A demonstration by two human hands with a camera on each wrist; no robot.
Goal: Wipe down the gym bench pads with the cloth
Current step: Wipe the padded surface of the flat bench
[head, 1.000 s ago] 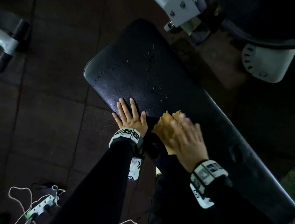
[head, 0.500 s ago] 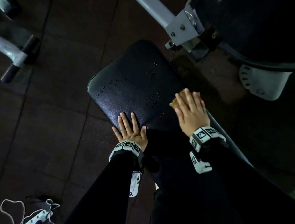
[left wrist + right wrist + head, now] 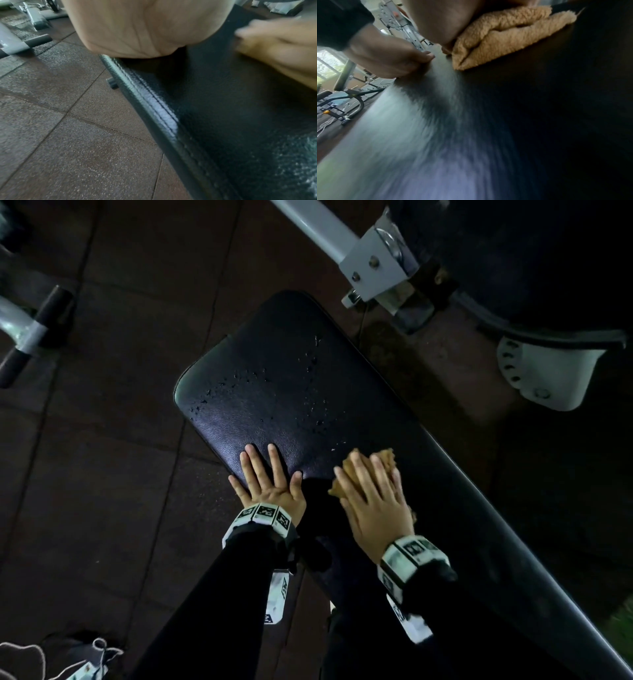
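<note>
A long black padded gym bench pad (image 3: 281, 392) runs from the upper middle toward the lower right, with droplets scattered over its far end. My left hand (image 3: 267, 477) lies flat with straight fingers on the pad's near left edge (image 3: 154, 108). My right hand (image 3: 370, 491) presses a tan fleecy cloth (image 3: 383, 460) flat against the pad, fingers straight on top of it. The right wrist view shows the cloth (image 3: 505, 35) folded under my palm, with the left hand (image 3: 388, 60) beside it. Most of the cloth is hidden under the hand.
A white steel frame bracket (image 3: 376, 261) and a white pivot plate (image 3: 548, 371) stand beyond the pad, under another dark pad (image 3: 531, 251). Another machine's foot bar (image 3: 30, 337) lies on the brown rubber floor tiles (image 3: 102, 474) at left. A white cord (image 3: 27, 652) lies at lower left.
My right hand swept the cloth out to the pad's far right side, then back toward me, and now lies next to the left hand. The left hand stayed planted.
</note>
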